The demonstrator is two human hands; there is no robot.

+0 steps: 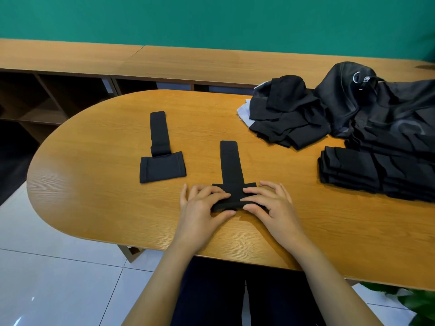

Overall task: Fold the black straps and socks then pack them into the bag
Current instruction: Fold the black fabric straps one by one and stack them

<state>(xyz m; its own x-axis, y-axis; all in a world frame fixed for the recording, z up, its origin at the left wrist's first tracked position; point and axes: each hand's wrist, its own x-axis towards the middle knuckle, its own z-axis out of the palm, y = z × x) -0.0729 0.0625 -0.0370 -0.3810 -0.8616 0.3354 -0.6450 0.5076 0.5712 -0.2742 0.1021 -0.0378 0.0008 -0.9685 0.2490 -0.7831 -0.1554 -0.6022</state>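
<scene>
A black T-shaped strap (231, 168) lies near the front of the wooden table (98, 208), its narrow band pointing away from me. My left hand (200, 208) and my right hand (270, 205) pinch its wide near end from either side, thumbs under the rolled edge and fingers on top. A second black strap (161, 158) lies flat to the left, untouched. A heap of black socks (288, 114) sits at the back right. A neat stack of folded black pieces (348, 170) lies at the right. The black mesh bag (381, 107) is slumped behind that stack.
A long wooden shelf unit (164, 62) runs along the green wall behind the table. A white cloth (243, 111) peeks from under the sock heap. Green plant leaves (419, 302) show at the lower right. White floor tiles lie to the left.
</scene>
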